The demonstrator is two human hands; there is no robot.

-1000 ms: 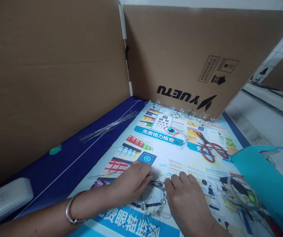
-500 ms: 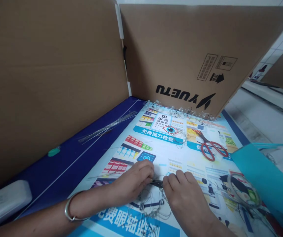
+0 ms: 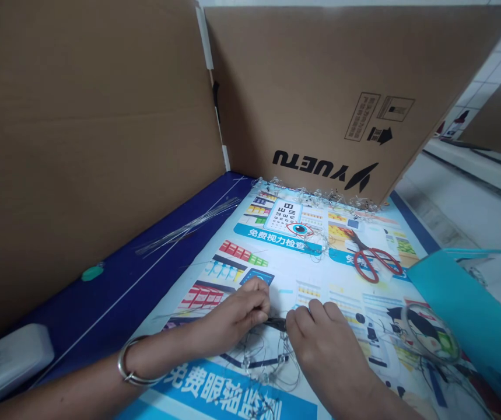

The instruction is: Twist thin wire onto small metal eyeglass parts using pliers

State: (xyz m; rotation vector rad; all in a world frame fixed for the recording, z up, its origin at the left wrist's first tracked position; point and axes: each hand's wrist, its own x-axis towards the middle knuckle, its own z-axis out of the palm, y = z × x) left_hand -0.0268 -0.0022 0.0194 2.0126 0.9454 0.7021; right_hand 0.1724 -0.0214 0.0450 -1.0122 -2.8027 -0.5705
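My left hand [image 3: 237, 312] is clenched on dark pliers [image 3: 276, 324], whose tip sits just beside my right hand [image 3: 324, 344]; I can't tell whether that hand grips anything. A tangle of wire [image 3: 263, 361] lies beneath both. Red-handled scissors [image 3: 375, 259] and a teal folder [image 3: 460, 309] sit toward the right edge of the tabletop [image 3: 123, 274], on a printed eye-care poster [image 3: 285, 294]. Cardboard panels [image 3: 93, 146] stand along the far and left edges.

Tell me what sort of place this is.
Probably a makeshift handcraft workstation: a tabletop screened by cardboard sheets, covered with an eye-test poster, with scissors and tangled wire lying on it.
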